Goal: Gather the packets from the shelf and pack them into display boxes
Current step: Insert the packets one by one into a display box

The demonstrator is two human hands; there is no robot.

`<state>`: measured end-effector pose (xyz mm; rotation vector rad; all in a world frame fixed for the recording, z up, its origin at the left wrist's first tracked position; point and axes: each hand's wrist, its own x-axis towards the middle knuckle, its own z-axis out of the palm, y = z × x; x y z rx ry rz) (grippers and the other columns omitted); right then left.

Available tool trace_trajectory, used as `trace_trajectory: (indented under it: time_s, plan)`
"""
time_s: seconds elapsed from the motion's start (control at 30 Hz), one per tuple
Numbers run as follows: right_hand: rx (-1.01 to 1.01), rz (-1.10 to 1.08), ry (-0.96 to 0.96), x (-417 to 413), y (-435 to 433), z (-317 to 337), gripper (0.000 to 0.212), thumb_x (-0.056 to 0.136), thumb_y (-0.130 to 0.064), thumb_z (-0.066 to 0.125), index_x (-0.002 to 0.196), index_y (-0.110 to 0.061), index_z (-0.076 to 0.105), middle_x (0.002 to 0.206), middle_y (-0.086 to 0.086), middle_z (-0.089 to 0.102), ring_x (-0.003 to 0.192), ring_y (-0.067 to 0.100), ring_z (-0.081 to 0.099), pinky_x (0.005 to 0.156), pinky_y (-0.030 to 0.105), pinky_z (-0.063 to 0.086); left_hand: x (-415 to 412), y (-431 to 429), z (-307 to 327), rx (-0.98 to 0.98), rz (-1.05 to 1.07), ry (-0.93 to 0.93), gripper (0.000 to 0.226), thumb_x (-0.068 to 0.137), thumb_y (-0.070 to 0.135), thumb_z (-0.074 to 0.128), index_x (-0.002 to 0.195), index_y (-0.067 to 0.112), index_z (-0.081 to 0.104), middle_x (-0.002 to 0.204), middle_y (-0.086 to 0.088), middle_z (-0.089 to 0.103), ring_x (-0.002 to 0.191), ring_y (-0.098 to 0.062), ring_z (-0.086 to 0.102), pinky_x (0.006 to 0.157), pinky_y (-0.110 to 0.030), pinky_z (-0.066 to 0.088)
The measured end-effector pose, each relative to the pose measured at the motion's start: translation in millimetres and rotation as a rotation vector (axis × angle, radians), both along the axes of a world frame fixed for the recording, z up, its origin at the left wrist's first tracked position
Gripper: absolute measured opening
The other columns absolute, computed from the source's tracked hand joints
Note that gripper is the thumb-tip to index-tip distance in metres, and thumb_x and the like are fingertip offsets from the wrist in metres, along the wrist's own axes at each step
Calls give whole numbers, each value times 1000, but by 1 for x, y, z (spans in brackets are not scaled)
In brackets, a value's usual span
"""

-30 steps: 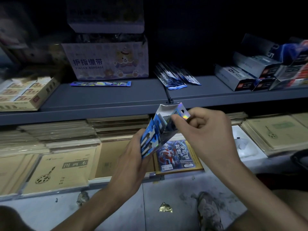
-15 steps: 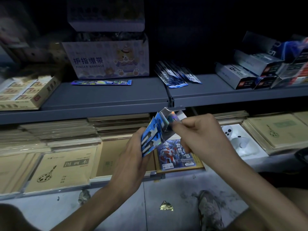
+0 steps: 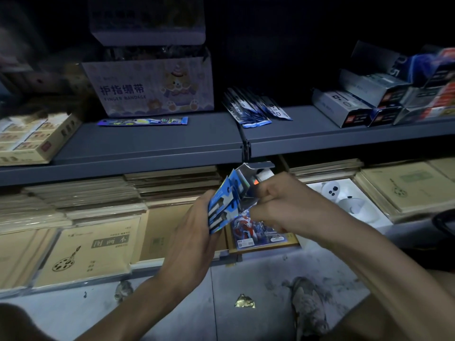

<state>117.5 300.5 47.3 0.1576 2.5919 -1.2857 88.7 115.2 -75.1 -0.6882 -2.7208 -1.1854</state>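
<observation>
Dim shop aisle: grey shelf, notebook stacks on the tier below. Left hand grips a blue display box, tilted, top flap open. Right hand pinches its open end; can't tell if a packet's btwn the fingers. Prob. mid-fill. Loose packets lie on the shelf above, well apart. Next: free right hand, reach up, grab more, slide in flat.

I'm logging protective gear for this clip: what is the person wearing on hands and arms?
Nothing visible: the left hand and right hand are bare, no gloves, watch or bracelet; both forearms are uncovered to the frame's edge, no sleeve in view.
</observation>
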Motion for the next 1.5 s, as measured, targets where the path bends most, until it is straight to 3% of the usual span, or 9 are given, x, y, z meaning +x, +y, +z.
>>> trace_trajectory:
  time_s: [0.1, 0.27, 0.5, 0.6, 0.67, 0.83, 0.93, 1.13, 1.5]
  plan:
    - [39, 45, -62, -1, 1, -1, 22, 83, -15, 69, 104, -10, 74, 42, -9, 36, 46, 11, 33, 53, 28, 29, 1, 1, 2, -15, 10, -13, 56, 102, 25, 61, 127, 57, 22, 117, 13, 60, 96, -10, 61, 74, -39, 58]
    - [38, 9, 10, 3, 3, -2, 14, 88, -10, 64, 98, -11, 74, 37, -11, 39, 35, 5, 36, 40, 12, 26, -1, 3, 6, -50, -8, -4, 63, 98, 19, 66, 137, 46, 25, 118, 10, 61, 96, -12, 62, 72, -41, 58]
    - [124, -50, 235, 17, 3, 3, 17, 85, -21, 61, 77, -16, 74, 39, -5, 34, 42, 11, 25, 44, 25, 24, -2, 1, 9, 23, -33, -25, 55, 102, 28, 61, 139, 48, 25, 126, 14, 59, 106, -6, 60, 75, -14, 48]
    - [100, -88, 295, 17, 4, 3, 16, 85, -21, 61, 86, -19, 77, 50, 10, 55, 48, 14, 34, 49, 31, 32, -1, 0, 11, 39, -38, -70, 52, 103, 31, 57, 136, 52, 22, 124, 14, 59, 104, -4, 60, 71, -9, 46]
    - [67, -123, 335, 15, 4, 1, 15, 88, -20, 64, 92, -22, 78, 62, 15, 65, 50, 15, 38, 52, 32, 35, -1, 0, 14, 62, -46, -87, 48, 102, 38, 52, 137, 52, 21, 123, 14, 60, 104, -4, 61, 73, -12, 49]
    - [103, -166, 436, 12, 2, -3, 2, 91, -27, 71, 91, -29, 72, 42, -7, 53, 44, 9, 43, 55, 28, 39, 2, -2, 19, 71, -44, -147, 56, 90, 72, 31, 139, 48, 22, 115, 16, 65, 93, -5, 66, 73, -33, 58]
    - [-86, -228, 441, 15, -8, -4, 19, 87, -40, 77, 79, -24, 70, 49, 2, 61, 44, 13, 49, 56, 38, 49, 5, -1, 23, -21, 5, -130, 61, 86, 77, 22, 138, 45, 22, 99, 12, 67, 78, -11, 67, 68, -44, 57]
    - [-18, -302, 396, 19, -35, -20, 42, 70, -61, 81, 71, -22, 66, 60, -9, 70, 52, 8, 66, 60, 39, 58, 9, 1, 24, -164, 76, -46, 52, 94, 62, 27, 137, 32, 26, 95, 8, 66, 75, -24, 66, 56, -38, 43]
    - [-30, -248, 497, 11, -35, -37, 13, 93, -28, 67, 84, -21, 73, 74, -8, 75, 66, 13, 70, 67, 42, 58, 8, -3, 24, -192, 120, -17, 52, 99, 45, 48, 143, 29, 26, 108, 9, 64, 83, -23, 66, 60, -32, 39]
